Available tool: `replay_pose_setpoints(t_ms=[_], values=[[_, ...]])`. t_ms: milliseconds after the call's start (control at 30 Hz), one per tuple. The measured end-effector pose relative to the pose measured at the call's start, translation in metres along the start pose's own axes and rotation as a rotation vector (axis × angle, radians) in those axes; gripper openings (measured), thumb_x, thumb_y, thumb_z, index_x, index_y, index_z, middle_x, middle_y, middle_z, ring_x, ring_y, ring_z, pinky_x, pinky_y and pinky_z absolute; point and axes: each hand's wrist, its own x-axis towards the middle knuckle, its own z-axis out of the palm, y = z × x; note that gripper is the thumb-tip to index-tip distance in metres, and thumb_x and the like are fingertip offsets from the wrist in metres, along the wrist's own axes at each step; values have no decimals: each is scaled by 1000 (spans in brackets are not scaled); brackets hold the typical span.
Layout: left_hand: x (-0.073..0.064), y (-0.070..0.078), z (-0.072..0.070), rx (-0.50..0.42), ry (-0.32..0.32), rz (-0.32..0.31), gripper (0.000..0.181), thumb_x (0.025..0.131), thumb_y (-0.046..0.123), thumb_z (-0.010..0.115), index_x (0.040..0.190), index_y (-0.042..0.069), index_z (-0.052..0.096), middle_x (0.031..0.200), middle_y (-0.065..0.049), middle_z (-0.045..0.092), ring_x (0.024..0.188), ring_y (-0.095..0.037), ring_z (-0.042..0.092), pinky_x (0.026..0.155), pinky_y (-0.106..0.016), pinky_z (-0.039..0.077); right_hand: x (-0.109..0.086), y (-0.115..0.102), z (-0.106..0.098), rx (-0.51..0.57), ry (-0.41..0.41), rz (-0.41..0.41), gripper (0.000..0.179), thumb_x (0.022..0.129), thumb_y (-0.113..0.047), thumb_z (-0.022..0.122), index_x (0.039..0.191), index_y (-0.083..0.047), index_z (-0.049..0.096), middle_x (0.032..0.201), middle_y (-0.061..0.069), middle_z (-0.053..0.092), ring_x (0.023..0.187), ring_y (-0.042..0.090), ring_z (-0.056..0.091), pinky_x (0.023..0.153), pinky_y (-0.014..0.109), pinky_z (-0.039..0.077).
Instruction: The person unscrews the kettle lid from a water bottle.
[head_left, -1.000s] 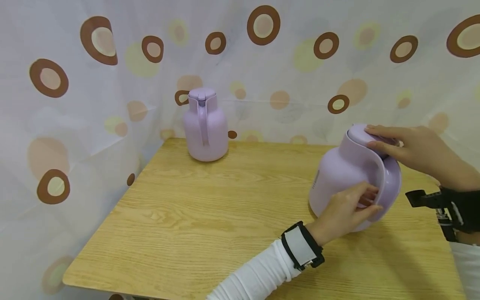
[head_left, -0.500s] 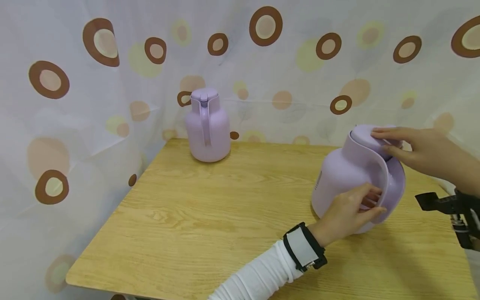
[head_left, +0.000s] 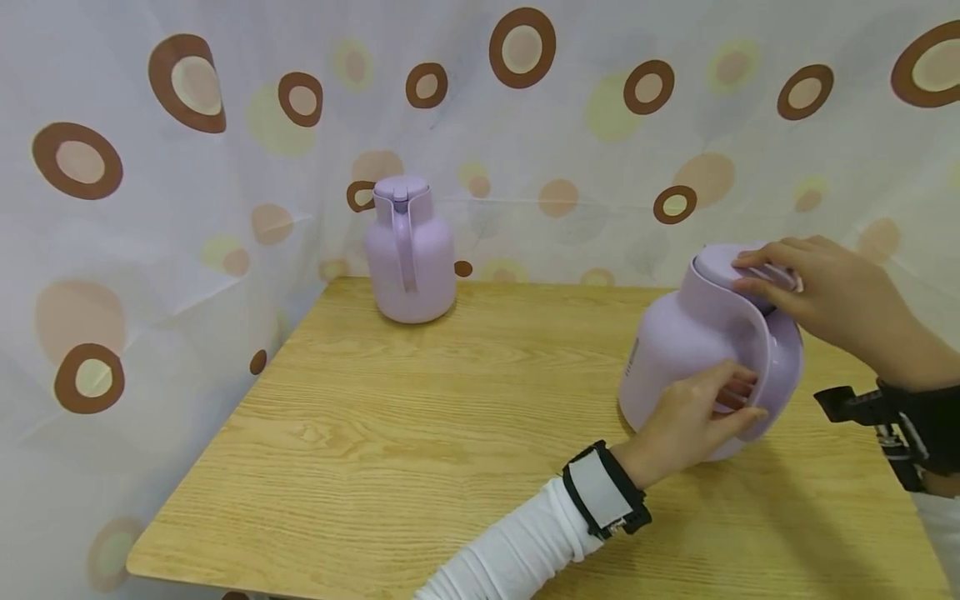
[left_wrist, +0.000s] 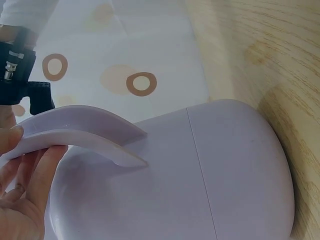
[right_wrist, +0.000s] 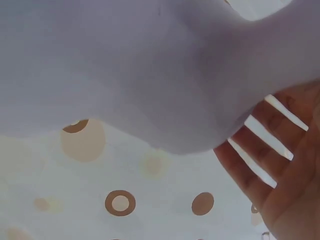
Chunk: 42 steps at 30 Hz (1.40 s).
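A lilac thermos jug (head_left: 663,354) stands at the right of the table, its handle (head_left: 765,367) towards the person. My left hand (head_left: 678,425) pinches that handle low down, thumb on the outside and fingers inside the loop. The left wrist view shows the same grip from beside the jug body (left_wrist: 165,195). Over the top, my right hand (head_left: 840,304) holds the lid (head_left: 716,262) between thumb and fingers. From the right wrist, the fingers (right_wrist: 250,165) reach round the jug's upper edge, slightly spread; the thumb is hidden there.
A second lilac thermos jug (head_left: 411,258) stands at the back left of the wooden table (head_left: 360,442), handle facing forward. A white curtain (head_left: 487,142) with brown and yellow circles hangs behind the table and along its left side.
The right hand's fingers have arched more over the lid and the back of the hand has risen. The left hand keeps its hold on the handle. The view shifts slightly.
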Motion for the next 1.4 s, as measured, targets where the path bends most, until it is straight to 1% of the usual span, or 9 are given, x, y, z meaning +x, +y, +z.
replay_pose_setpoints(t_ms=[67, 267, 367, 500, 633, 967, 1200, 1367, 1400], values=[[0, 0, -1, 0, 0, 0, 30, 86, 12, 65, 111, 1, 52, 104, -5, 63, 89, 3, 58, 73, -1, 38, -1, 6, 0, 16, 0, -49, 29, 75, 1, 72, 103, -4, 67, 99, 17, 64, 86, 32, 54, 65, 37, 42], [0, 0, -1, -12, -8, -11, 30, 87, 12, 64, 111, 1, 51, 103, -6, 63, 88, 3, 58, 73, -2, 38, -6, 25, -2, 114, 15, -134, 45, 73, 11, 70, 110, -14, 67, 112, -15, 57, 101, -10, 45, 74, 4, 31], [0, 0, -1, -12, -10, -17, 30, 87, 12, 64, 111, 1, 51, 103, -6, 63, 88, 3, 58, 73, -2, 38, -3, 16, -5, 101, -41, -75, 32, 76, 5, 70, 105, -8, 67, 114, 1, 61, 107, 11, 52, 78, 24, 43], [-2, 1, -1, -8, -11, -19, 30, 87, 12, 64, 112, 1, 51, 105, -6, 62, 89, 3, 58, 73, -1, 38, 3, -2, -4, 49, -140, 85, 29, 84, -23, 68, 102, 0, 61, 110, 19, 56, 97, 38, 50, 69, 54, 42], [-2, 1, 0, -10, -12, -22, 30, 88, 13, 64, 112, 1, 51, 105, -5, 62, 90, 4, 57, 74, -1, 37, 5, -10, 0, -22, -133, 160, 38, 85, -37, 65, 97, -2, 57, 100, 16, 56, 88, 34, 50, 64, 53, 43], [-2, 1, 2, 2, -10, -7, 30, 87, 13, 65, 111, 2, 52, 102, -4, 63, 89, 4, 57, 74, -1, 38, -2, -2, 2, -9, -55, 47, 31, 85, -24, 67, 107, -2, 62, 99, 16, 56, 88, 35, 50, 65, 53, 42], [0, 1, 2, -15, -17, -16, 30, 87, 13, 65, 112, 1, 52, 102, -5, 64, 89, 3, 58, 73, -1, 38, -8, 17, -3, 26, -14, -106, 38, 72, 10, 70, 106, -6, 64, 99, 12, 60, 77, 15, 49, 56, 23, 36], [0, 1, 0, -30, -19, -20, 31, 87, 12, 64, 112, 0, 51, 103, -7, 63, 89, 3, 58, 73, -1, 38, -10, 24, -5, 105, -8, -109, 37, 76, 12, 66, 108, -8, 63, 110, -2, 59, 103, -15, 37, 82, 6, 29], [0, 0, 0, -27, -19, -18, 31, 87, 12, 64, 112, 0, 51, 103, -6, 63, 89, 3, 58, 73, -1, 38, -11, 23, -5, 116, -16, -86, 36, 78, 11, 65, 109, -8, 63, 111, -2, 59, 102, -13, 39, 82, 6, 29]])
